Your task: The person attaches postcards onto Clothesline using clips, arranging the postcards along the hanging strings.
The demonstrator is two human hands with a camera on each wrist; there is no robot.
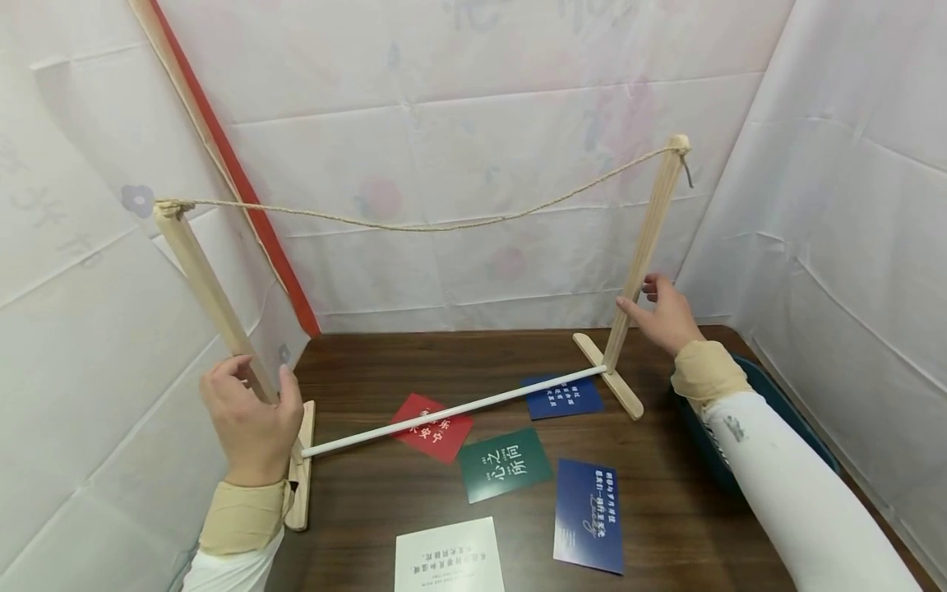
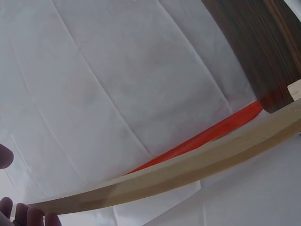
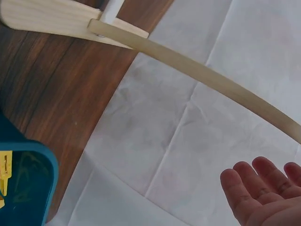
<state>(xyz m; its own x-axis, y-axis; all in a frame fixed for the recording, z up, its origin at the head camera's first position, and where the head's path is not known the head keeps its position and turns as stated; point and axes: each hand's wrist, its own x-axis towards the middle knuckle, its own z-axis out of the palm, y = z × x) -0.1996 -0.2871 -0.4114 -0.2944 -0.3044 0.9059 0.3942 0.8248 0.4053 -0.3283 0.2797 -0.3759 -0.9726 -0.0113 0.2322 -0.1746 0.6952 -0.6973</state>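
Observation:
A wooden stand has a left post [image 1: 203,279] and a right post [image 1: 647,226], joined at the top by a sagging twine [image 1: 444,228] and low down by a white rod [image 1: 455,409]. My left hand [image 1: 251,419] is at the lower left post, its fingers overlapping the wood and the thumb held apart. Beside the right post is my right hand [image 1: 666,316], thumb and fingers spread; in the right wrist view its loosely bent fingers [image 3: 256,183] show apart from the post. Flat wooden feet [image 1: 299,493] support the posts on the brown table [image 1: 355,362].
Under and in front of the rod lie a red card [image 1: 451,436], a green card [image 1: 506,464], two blue cards [image 1: 588,514] and a white card [image 1: 447,559]. A teal bin [image 3: 51,165] with yellow clips [image 3: 5,165] stands at the right. White cloth [image 1: 473,279] hangs behind.

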